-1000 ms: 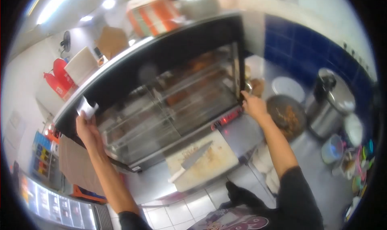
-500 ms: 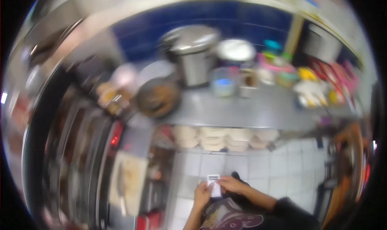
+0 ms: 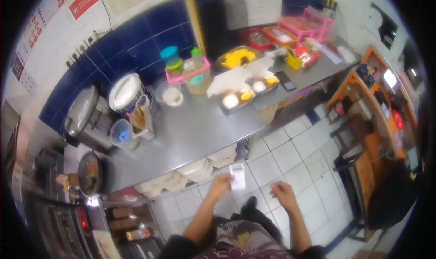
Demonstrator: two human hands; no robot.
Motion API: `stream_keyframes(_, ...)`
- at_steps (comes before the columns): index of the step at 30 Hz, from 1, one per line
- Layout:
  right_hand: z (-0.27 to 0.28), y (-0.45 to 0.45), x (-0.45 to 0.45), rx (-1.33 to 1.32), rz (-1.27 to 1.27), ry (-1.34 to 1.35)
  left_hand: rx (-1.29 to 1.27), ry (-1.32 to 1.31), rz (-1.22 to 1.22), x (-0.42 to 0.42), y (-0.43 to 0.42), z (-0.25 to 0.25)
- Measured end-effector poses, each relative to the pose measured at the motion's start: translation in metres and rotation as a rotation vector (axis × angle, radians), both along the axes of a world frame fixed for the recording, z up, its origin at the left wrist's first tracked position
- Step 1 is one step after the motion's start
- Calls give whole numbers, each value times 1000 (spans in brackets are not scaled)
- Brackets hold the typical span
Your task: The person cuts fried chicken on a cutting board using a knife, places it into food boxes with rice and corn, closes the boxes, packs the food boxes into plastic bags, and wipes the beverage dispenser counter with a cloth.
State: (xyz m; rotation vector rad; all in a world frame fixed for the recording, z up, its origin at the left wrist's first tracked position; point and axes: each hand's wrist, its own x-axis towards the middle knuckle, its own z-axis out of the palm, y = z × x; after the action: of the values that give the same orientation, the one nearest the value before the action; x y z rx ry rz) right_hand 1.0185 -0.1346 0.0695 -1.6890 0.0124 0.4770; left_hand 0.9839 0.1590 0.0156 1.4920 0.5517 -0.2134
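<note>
My left hand (image 3: 221,185) is closed on the edge of a small white slip (image 3: 237,179), which has a dark printed band near its top. It holds the slip over the tiled floor, in front of the steel table's near edge. My right hand (image 3: 284,194) is apart from it on the right, with nothing in it; its fingers are loosely bent and slightly apart. Above the hands on the table are lidded-style paper boxes (image 3: 237,100) with food in them, their white flaps raised. A dark phone (image 3: 285,81) lies to the right of the boxes.
The steel table (image 3: 181,134) bears a large rice cooker (image 3: 93,118), a white-lidded tub (image 3: 126,92), plastic containers (image 3: 123,135) and a pan of food (image 3: 90,172). Stacked boxes (image 3: 195,170) sit beneath it. A wooden chair (image 3: 363,168) and orange shelf (image 3: 379,91) stand at right.
My view has turned to the right. Both hands were on the slip; now my right hand has let go and moved away to the right, while my left keeps hold.
</note>
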Motion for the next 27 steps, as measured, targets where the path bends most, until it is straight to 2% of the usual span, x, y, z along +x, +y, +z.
stream_keyframes(1,11,-21,22,9,-66,-4,-100,-41,168,34,2,-3)
stream_keyframes(2,16,-36,42,22,-135,-11,-45,-62,248,66,13,-6)
stream_keyframes(3,19,-46,63,37,-170,9,29,-109,324,100,33,-43)
stream_keyframes(5,23,-51,103,31,-149,32,48,-113,567,154,59,-57)
stream_keyframes(6,22,-50,121,26,-151,42,60,-108,572,173,78,-90)
stream_keyframes(8,12,-38,155,38,-121,54,442,-211,594,223,116,-150)
stream_keyframes(10,10,-18,186,84,6,55,459,-173,589,255,120,-137)
stream_keyframes(12,9,1,218,94,16,54,466,-121,592,280,109,-130)
stream_keyframes(14,3,17,247,102,37,72,683,-163,437,295,99,-125)
stream_keyframes(16,2,22,284,71,47,153,717,-136,503,305,81,-110)
stream_keyframes(18,11,25,324,33,25,132,692,-11,437,309,72,-99)
stream_keyframes(19,12,28,349,36,25,95,677,-9,445,319,59,-71)
stream_keyframes(21,-10,30,393,54,4,11,1107,-112,751,317,24,-21)
stream_keyframes(23,-7,42,442,-16,-123,-28,1046,-205,539,321,-3,-14)
stream_keyframes(25,-38,43,502,-103,-158,-217,938,-422,139,342,-35,-11)
stream_keyframes(26,-51,47,531,-99,-144,-206,890,-443,-51,361,-51,1)
stream_keyframes(27,-62,52,559,-222,-109,-428,844,-372,-87,381,-69,6)
